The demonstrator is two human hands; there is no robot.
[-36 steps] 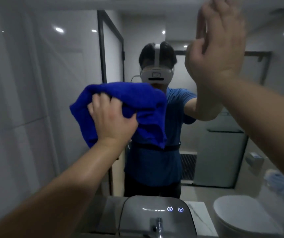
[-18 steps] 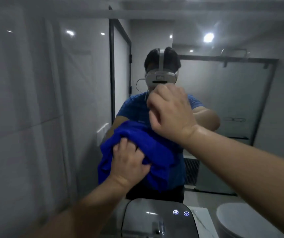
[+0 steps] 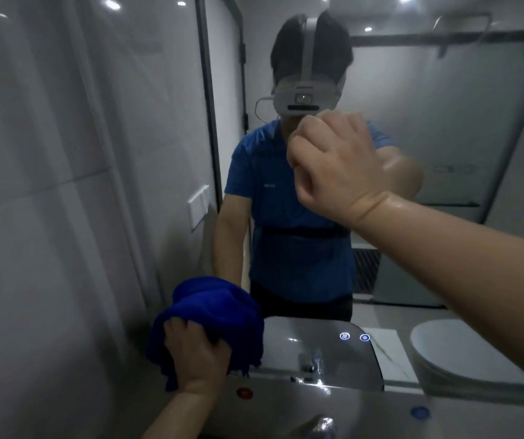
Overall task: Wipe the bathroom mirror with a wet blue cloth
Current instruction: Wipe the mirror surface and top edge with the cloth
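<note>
The bathroom mirror (image 3: pixel 444 128) fills the wall ahead and reflects a person in a blue shirt. A bunched blue cloth (image 3: pixel 213 315) is pressed near the mirror's lower left corner, and my left hand (image 3: pixel 195 356) grips it from below. My right hand (image 3: pixel 333 163) is raised in front of the mirror's middle, its fingers curled into a loose fist with nothing seen in it. Its knuckles are close to the glass; whether they touch is unclear.
A grey tiled wall (image 3: pixel 48 185) runs along the left. Below the mirror is a white basin edge (image 3: pixel 381 407) with a chrome tap (image 3: pixel 321 426), a red dot and a blue dot. The reflection shows a toilet, a shower screen and a black-framed door.
My left hand has carried the blue cloth down from chest height to the mirror's lower left edge. My right hand dropped from high and open to a curled fist at the middle.
</note>
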